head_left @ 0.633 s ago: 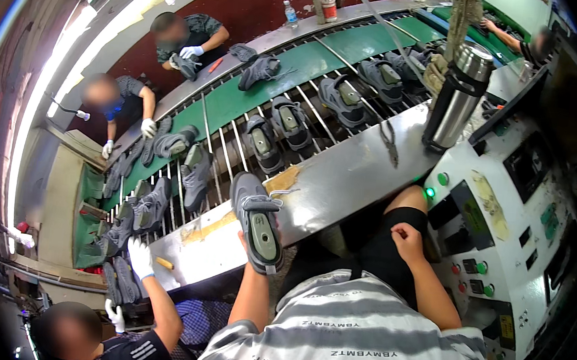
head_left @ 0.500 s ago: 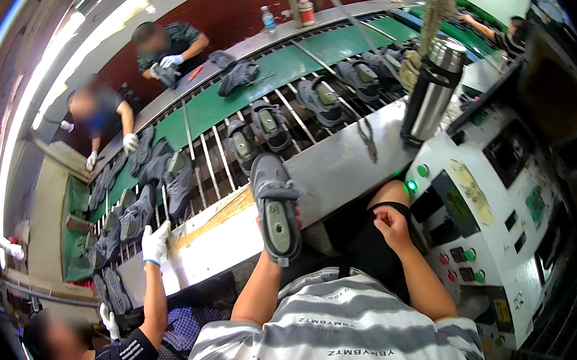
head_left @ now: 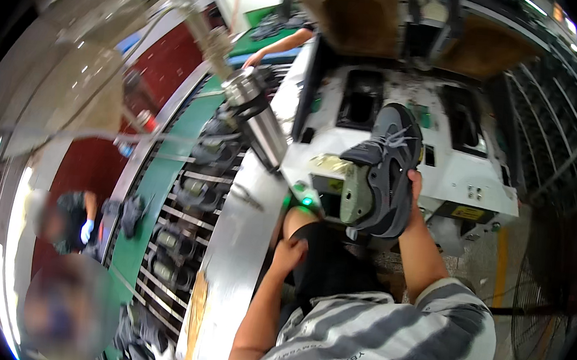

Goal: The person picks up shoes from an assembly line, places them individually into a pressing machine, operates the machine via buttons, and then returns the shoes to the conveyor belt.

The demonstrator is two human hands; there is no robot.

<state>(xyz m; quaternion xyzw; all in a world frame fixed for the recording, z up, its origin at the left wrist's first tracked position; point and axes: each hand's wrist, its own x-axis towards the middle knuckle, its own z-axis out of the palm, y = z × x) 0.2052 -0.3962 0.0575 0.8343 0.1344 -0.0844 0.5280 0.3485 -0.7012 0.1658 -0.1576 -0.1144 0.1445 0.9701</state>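
Note:
My right hand (head_left: 414, 191) grips a grey lace-up sneaker (head_left: 398, 176) by its side, holding it up with the toe pointing away from me. A grey-green shoe last (head_left: 353, 196) sits inside the sneaker, showing at its open heel end. The shoe hangs over the front of a white machine (head_left: 470, 185) with dark openings in its top. Low over my lap, my left hand (head_left: 290, 253) is closed in a loose fist, with nothing seen in it. It is nearest to my knee, beside the metal ledge (head_left: 238, 244).
A steel thermos (head_left: 262, 126) stands on the ledge, with pliers (head_left: 247, 197) nearer me. Left of it, several grey shoes (head_left: 195, 192) lie on metal bars beside a green conveyor belt (head_left: 157, 189). Co-workers (head_left: 70, 223) are along the line. A fan (head_left: 540, 318) stands at right.
The sneaker has passed from my left hand to my right and moved from the conveyor side to the machine. My view has swung right. My left hand is lowered to my lap.

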